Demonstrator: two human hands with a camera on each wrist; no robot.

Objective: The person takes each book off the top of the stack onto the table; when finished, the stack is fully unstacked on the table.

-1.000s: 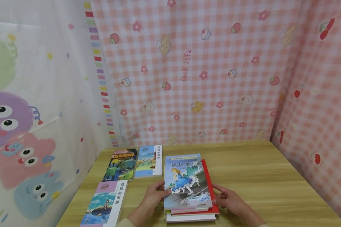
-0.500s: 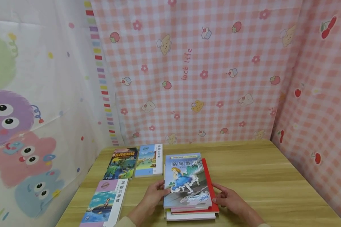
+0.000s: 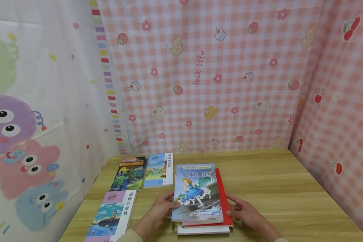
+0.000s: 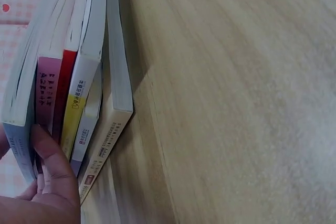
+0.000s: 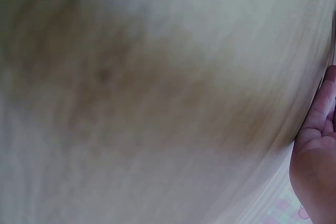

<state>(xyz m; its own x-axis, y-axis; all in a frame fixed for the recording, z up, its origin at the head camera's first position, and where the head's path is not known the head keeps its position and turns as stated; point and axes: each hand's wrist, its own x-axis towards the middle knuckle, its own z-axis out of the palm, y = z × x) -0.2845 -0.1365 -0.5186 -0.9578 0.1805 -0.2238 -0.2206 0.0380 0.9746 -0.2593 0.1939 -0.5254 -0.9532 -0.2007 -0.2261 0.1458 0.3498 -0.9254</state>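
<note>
A stack of several books lies at the front middle of the table. Its top book has a blue-grey cover with a girl in a blue dress. My left hand pinches this book at its left edge, the thumb over the cover. In the left wrist view, a finger reaches into the gap between the top book and the pink-spined book. Under the top book, a red book sticks out to the right. My right hand touches its right edge, index finger stretched along it.
Left of the stack lie three books: a green jungle-cover book, a blue-and-white one and a purple-and-white one. The wooden table ends at checked curtains behind and to the right.
The top book has slid slightly left with my left hand, so more of the red book shows on the right. My right hand has stayed put.
</note>
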